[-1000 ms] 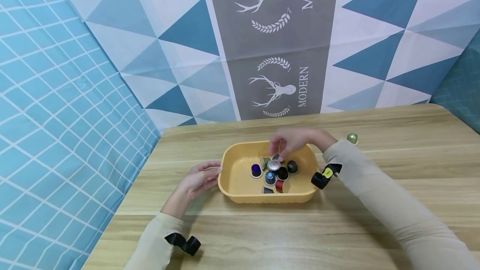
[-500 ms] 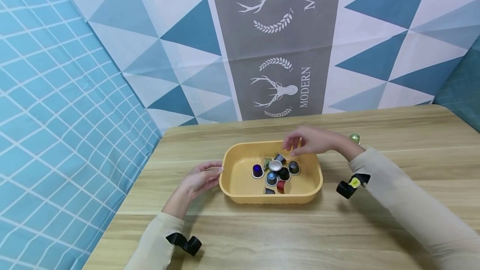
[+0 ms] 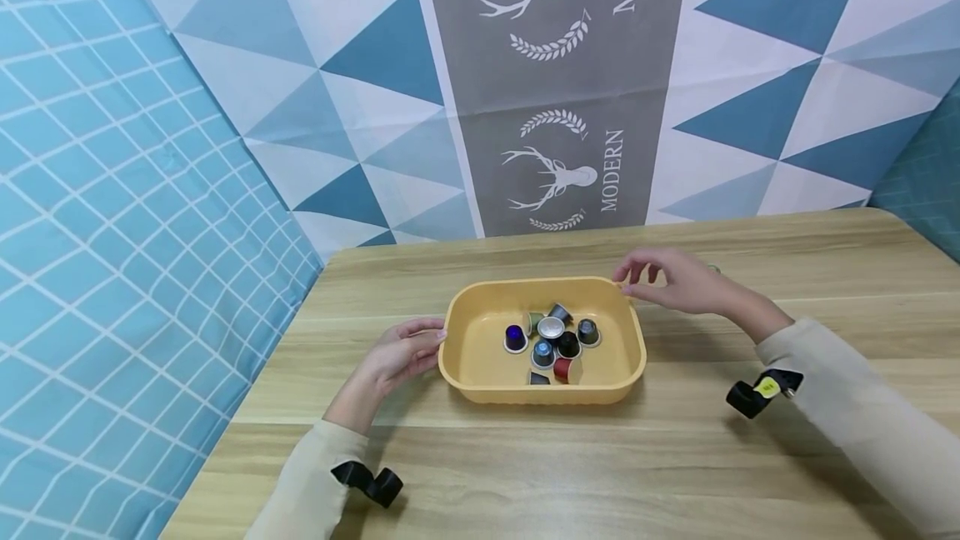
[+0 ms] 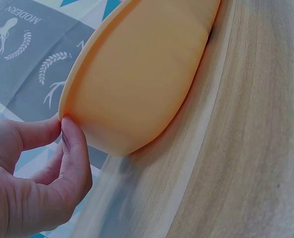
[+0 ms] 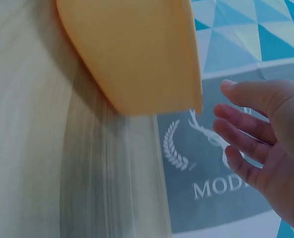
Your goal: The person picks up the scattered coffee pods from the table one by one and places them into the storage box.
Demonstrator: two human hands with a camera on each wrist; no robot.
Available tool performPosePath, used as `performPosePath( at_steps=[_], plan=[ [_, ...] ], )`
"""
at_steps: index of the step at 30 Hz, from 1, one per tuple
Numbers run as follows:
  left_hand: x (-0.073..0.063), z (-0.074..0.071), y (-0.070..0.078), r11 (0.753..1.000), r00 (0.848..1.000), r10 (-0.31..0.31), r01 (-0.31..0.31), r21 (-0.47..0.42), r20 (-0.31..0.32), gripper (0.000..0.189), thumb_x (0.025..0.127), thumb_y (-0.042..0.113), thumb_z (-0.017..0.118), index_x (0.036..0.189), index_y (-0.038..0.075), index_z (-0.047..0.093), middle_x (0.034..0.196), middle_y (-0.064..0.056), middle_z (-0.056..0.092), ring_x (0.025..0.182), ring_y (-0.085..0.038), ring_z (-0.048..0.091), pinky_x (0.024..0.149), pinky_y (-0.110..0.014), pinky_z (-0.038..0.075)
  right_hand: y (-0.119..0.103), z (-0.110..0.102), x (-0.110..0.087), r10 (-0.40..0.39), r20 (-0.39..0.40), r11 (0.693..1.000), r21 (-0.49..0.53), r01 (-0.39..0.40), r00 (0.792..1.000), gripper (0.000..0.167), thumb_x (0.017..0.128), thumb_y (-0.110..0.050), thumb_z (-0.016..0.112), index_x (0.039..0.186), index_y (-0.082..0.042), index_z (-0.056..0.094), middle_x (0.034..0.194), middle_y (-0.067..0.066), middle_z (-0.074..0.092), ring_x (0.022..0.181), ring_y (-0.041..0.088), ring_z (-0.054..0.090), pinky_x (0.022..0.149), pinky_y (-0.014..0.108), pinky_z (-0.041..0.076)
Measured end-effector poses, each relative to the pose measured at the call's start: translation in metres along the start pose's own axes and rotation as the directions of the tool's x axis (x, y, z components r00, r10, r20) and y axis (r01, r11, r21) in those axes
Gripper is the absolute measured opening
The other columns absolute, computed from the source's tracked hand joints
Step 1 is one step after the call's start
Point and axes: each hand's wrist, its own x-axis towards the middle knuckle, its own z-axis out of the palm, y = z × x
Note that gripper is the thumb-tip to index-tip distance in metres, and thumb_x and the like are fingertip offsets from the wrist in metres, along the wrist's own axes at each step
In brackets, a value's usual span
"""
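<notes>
A yellow plastic tray (image 3: 478, 336) stands on the table with several coffee capsules inside. Among these are a violet-blue capsule (image 3: 514, 337), a light blue one, a black capsule (image 3: 568, 344) and a red capsule (image 3: 564, 370) on its side; another shows its silver foil lid (image 3: 551, 327). My left hand (image 3: 396, 359) pinches the tray's left rim between thumb and finger, clearly seen in the left wrist view. My right hand (image 3: 677, 280) is at the tray's back right corner. In the right wrist view its fingers are loosely bent, just off the rim, holding nothing.
The tray stands on a wood-grain table (image 3: 525, 465). Behind my right wrist, a green capsule (image 3: 714, 268) on the table is almost wholly hidden. A patterned cloth (image 3: 555, 90) hangs behind the table, and a blue checked cloth (image 3: 135, 215) on the left.
My right hand has moved right, out from over the capsules to the tray's right rim, with nothing in it. The left hand has stayed on the left rim.
</notes>
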Motion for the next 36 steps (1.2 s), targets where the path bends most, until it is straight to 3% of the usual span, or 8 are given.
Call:
performPosePath(
  at_steps=[8,20,36],
  plan=[
    [0.000,-0.002,0.000,1.000,1.000,0.007,-0.007,0.012,0.013,0.042,0.094,0.006,0.058,0.132,-0.006,0.045,0.092,0.004,0.069,0.080,-0.004,0.067,0.073,-0.017,0.056,0.019,-0.013,-0.013,0.033,-0.059,0.996,-0.080,-0.038,0.998,0.016,0.082,-0.006,0.074,0.096,-0.012,0.068,0.089,-0.002,0.069,0.077,-0.003,0.055,0.065,0.020,0.051],
    [-0.001,-0.001,0.000,1.000,1.000,0.007,-0.008,0.020,0.005,0.041,0.094,0.006,0.058,0.132,-0.005,0.046,0.090,0.005,0.069,0.078,-0.003,0.066,0.071,-0.016,0.056,0.037,-0.027,-0.026,0.040,-0.092,0.998,-0.052,-0.045,0.995,0.017,0.081,-0.002,0.074,0.093,-0.011,0.067,0.086,-0.003,0.067,0.072,-0.004,0.053,0.059,0.020,0.049],
    [-0.001,-0.001,0.000,1.000,1.000,0.004,-0.004,0.023,-0.007,0.043,0.093,0.005,0.058,0.133,-0.006,0.045,0.091,0.003,0.068,0.079,-0.004,0.066,0.072,-0.017,0.056,0.063,-0.036,-0.040,0.074,-0.136,0.988,-0.127,-0.091,0.988,0.020,0.079,-0.002,0.075,0.097,-0.006,0.068,0.091,0.009,0.069,0.075,-0.007,0.052,0.058,0.020,0.048]
  ],
)
